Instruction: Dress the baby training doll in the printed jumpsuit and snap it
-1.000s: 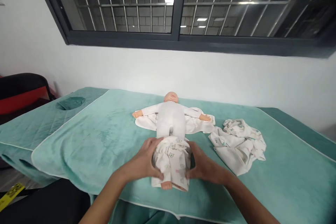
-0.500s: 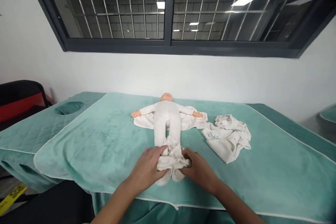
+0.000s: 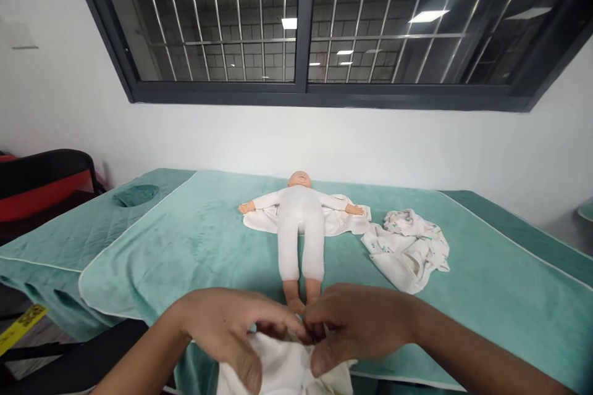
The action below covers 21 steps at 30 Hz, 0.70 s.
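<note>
A baby doll with a soft white body lies on its back, head toward the wall, arms spread and feet bare. Just below its feet, at the near edge of the bed, I hold white baby pants, bunched and partly cut off by the bottom of the view. My left hand is closed on the cloth with thumb and fingers. My right hand grips it from the other side, its fingertips close to the left ones. A white cloth garment is spread beneath the doll's back and arms.
A crumpled white printed garment lies right of the doll. The green cover drapes over a bed with a face hole at left. A black and red chair stands at left; a barred window is above.
The white pants have come off the doll's lower legs and feet, which now show bare. Both hands have moved toward me with the cloth. The camera view has shifted slightly.
</note>
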Tool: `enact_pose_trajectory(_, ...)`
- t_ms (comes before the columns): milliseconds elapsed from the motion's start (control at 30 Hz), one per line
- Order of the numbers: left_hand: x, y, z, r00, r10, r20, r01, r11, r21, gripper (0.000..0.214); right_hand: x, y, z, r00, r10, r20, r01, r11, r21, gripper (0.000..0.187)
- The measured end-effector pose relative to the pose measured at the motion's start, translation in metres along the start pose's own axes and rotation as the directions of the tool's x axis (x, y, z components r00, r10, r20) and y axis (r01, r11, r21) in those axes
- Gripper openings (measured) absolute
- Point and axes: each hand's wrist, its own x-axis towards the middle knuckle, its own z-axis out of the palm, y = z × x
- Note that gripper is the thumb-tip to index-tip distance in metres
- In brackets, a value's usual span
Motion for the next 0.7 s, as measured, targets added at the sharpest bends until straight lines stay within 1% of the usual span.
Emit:
enact_pose_trajectory(33,-0.003,0.005,0.0,0.997,-0.007,-0.077,0.01,0.999,0.046,0.06,0.004,-0.007,-0.003,1.0,-0.02,-0.02,0.019,1.0,-0.024,0.035)
enact_pose_trajectory(67,-0.007,0.011,0.0,0.989,-0.009,-0.151,0.024,0.995,0.099,0.047,0.007,-0.013,-0.007,0.999,-0.033,-0.03,0.033,0.999,-0.014,0.033)
enact_pose_trajectory(100,-0.012,0.016,-0.001,0.977,-0.01,-0.212,0.043,0.987,0.154,0.035,0.009,-0.018,-0.01,0.999,-0.037,-0.034,0.038,0.999,0.028,0.033)
enact_pose_trajectory(167,-0.024,0.026,-0.003,0.949,0.006,-0.314,0.076,0.965,0.249,0.024,0.013,-0.023,-0.017,0.998,-0.024,-0.055,0.033,0.986,0.164,0.034)
enact_pose_trajectory(200,-0.03,0.029,-0.005,0.927,0.025,-0.373,0.087,0.956,0.28,0.022,0.015,-0.024,-0.02,0.996,-0.019,-0.09,0.039,0.974,0.223,0.035)
enact_pose_trajectory(233,-0.034,0.03,-0.009,0.894,0.053,-0.444,0.093,0.95,0.299,0.021,0.017,-0.023,-0.022,0.99,-0.025,-0.141,0.062,0.962,0.267,0.035)
enact_pose_trajectory(267,-0.037,0.028,-0.013,0.844,0.09,-0.528,0.091,0.947,0.307,0.02,0.022,-0.021,-0.024,0.979,-0.043,-0.2,0.103,0.949,0.299,0.035)
enact_pose_trajectory(300,-0.037,0.024,-0.018,0.778,0.133,-0.614,0.078,0.949,0.304,0.02,0.028,-0.018,-0.025,0.961,-0.065,-0.268,0.151,0.936,0.316,0.034)
enact_pose_trajectory(333,-0.034,0.017,-0.024,0.698,0.169,-0.696,0.063,0.953,0.295,0.02,0.037,-0.013,-0.026,0.931,-0.079,-0.356,0.199,0.928,0.316,0.033)
enact_pose_trajectory(367,-0.027,0.007,-0.031,0.6,0.189,-0.778,0.063,0.957,0.282,0.02,0.047,-0.006,-0.028,0.886,-0.085,-0.455,0.242,0.923,0.298,0.033)
enact_pose_trajectory(400,-0.018,-0.005,-0.038,0.493,0.192,-0.848,0.088,0.959,0.269,0.02,0.059,0.004,-0.031,0.829,-0.081,-0.553,0.269,0.925,0.269,0.032)
enact_pose_trajectory(433,-0.005,-0.019,-0.044,0.385,0.18,-0.905,0.151,0.955,0.254,0.018,0.072,0.017,-0.035,0.762,-0.061,-0.645,0.268,0.936,0.229,0.031)
enact_pose_trajectory(467,0.009,-0.033,-0.051,0.253,0.17,-0.952,0.253,0.939,0.235,0.015,0.085,0.033,-0.042,0.695,-0.031,-0.718,0.235,0.954,0.186,0.03)
enact_pose_trajectory(500,0.025,-0.047,-0.057,0.166,0.176,-0.97,0.353,0.908,0.225,0.013,0.097,0.051,-0.051,0.643,0.009,-0.766,0.166,0.974,0.151,0.03)
enact_pose_trajectory(533,0.041,-0.061,-0.064,0.142,0.183,-0.973,0.407,0.885,0.226,0.015,0.108,0.072,-0.062,0.576,0.073,-0.814,0.05,0.991,0.124,0.03)
enact_pose_trajectory(567,0.057,-0.072,-0.07,0.168,0.193,-0.967,0.403,0.882,0.246,0.021,0.117,0.094,-0.074,0.492,0.123,-0.862,-0.078,0.992,0.097,0.033)
enact_pose_trajectory(600,0.071,-0.081,-0.077,0.202,0.182,-0.962,0.377,0.892,0.248,0.027,0.123,0.117,-0.089,0.44,0.161,-0.883,-0.145,0.984,0.106,0.036)
enact_pose_trajectory(633,0.085,-0.089,-0.084,0.243,0.132,-0.961,0.347,0.914,0.213,0.031,0.127,0.139,-0.103,0.411,0.186,-0.892,-0.188,0.975,0.117,0.041)
enact_pose_trajectory(667,0.097,-0.094,-0.092,0.286,0.045,-0.957,0.324,0.936,0.141,0.034,0.13,0.161,-0.119,0.392,0.211,-0.895,-0.231,0.965,0.127,0.047)
enact_pose_trajectory(700,0.107,-0.099,-0.1,0.328,-0.056,-0.943,0.317,0.947,0.054,0.039,0.131,0.18,-0.133,0.389,0.238,-0.89,-0.269,0.953,0.137,0.053)
